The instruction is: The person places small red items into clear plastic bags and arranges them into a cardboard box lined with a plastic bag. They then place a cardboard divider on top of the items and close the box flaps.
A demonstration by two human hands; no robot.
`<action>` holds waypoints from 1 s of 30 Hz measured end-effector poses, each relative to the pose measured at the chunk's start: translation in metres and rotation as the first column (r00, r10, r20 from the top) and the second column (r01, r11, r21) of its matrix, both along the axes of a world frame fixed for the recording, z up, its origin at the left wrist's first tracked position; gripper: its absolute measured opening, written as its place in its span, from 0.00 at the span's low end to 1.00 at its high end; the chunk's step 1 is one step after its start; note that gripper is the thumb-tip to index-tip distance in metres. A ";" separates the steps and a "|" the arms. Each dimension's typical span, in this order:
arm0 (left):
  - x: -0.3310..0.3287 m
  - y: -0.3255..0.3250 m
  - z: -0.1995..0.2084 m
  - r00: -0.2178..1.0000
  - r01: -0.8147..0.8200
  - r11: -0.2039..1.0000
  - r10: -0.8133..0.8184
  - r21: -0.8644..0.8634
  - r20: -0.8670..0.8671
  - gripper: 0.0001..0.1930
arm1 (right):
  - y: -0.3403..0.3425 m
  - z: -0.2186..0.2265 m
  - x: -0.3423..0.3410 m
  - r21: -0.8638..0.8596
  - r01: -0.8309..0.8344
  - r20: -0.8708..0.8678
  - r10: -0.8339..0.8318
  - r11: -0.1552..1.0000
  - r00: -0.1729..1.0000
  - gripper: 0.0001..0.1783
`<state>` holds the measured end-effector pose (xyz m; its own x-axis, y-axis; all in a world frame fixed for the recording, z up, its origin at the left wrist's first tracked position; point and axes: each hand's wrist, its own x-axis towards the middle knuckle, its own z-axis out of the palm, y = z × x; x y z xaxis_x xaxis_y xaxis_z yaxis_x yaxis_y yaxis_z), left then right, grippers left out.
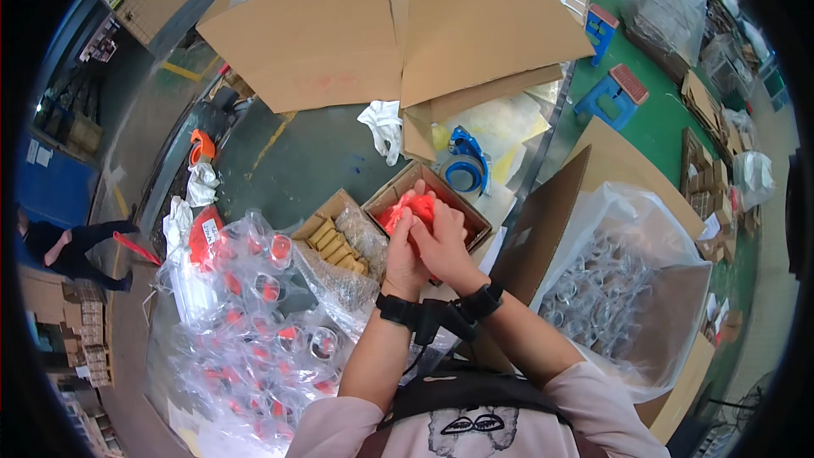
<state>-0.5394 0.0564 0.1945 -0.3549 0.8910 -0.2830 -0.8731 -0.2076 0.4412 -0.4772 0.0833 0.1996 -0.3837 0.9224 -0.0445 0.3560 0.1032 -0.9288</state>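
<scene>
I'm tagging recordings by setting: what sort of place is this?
Probably a factory or warehouse packing area: a large plastic-lined carton stands open, plastic-wrapped parts lie heaped on the worktable, and cartons are stacked at the far left.

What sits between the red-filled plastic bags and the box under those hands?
In the head view, a small open box of yellowish pieces and bubble wrap sits between them.

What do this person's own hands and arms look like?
The left hand and right hand are ungloved. A black wristband circles the left wrist, another black band the right, with dark boxy pieces attached. Pale sleeves leave both forearms bare.
</scene>
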 end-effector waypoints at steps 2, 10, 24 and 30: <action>0.004 -0.001 0.007 0.999 0.025 1.000 -0.024 -0.016 0.047 0.22 | -0.001 0.005 0.007 0.317 -0.032 0.293 -0.066 0.948 0.954 0.27; -0.023 -0.039 0.026 0.966 0.176 0.984 -0.167 -0.030 0.196 0.15 | 0.010 0.062 0.070 -0.172 -0.175 -0.546 0.054 0.969 0.836 0.20; 0.254 -0.020 0.066 0.762 0.642 0.762 -0.647 -0.085 -0.043 0.14 | -0.065 0.093 0.347 0.034 0.430 -0.081 -0.426 0.902 0.901 0.15; 0.366 0.020 0.019 0.567 0.809 0.562 -0.823 -0.173 -0.022 0.13 | -0.038 0.084 0.597 0.209 0.713 0.147 -0.742 0.669 0.654 0.08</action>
